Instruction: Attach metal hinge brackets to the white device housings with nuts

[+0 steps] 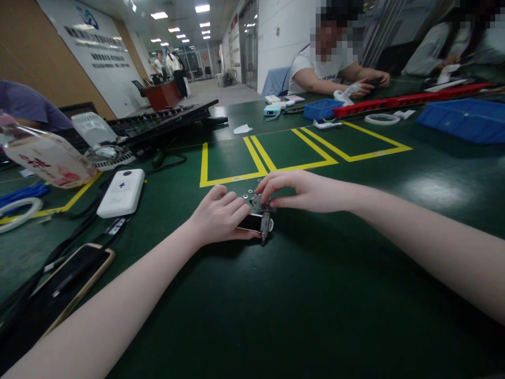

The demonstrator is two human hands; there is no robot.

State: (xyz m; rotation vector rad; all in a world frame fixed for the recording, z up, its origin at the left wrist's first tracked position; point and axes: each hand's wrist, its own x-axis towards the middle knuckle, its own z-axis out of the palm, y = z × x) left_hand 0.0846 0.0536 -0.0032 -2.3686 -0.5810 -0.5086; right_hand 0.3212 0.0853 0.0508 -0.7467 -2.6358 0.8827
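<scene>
The green table (307, 305) fills the foreground; three outlines of yellow tape (204, 163) run across it from 12 to 2 o'clock of the small device in the middle; two blue trays (465, 120) sit at 1 and 2 o'clock; two hands meet at the centre, the left hand (219, 217) gripping the device from 9 o'clock, the right hand (294, 190) pinching a grey metal block (257, 202) at its 12 o'clock side; whether block and device are joined I cannot tell; one phone (73, 292) lies at 8 o'clock, and one white box (122, 193) between 9 and 10; the dark-faced device (250, 223) is flat and pale-edged, with one metal stem (265, 223) across its 3 o'clock end, tip towards 6, and a pale rounded edge behind; three tiny white rings (245, 196) lie just beyond, near 12 o'clock.
</scene>
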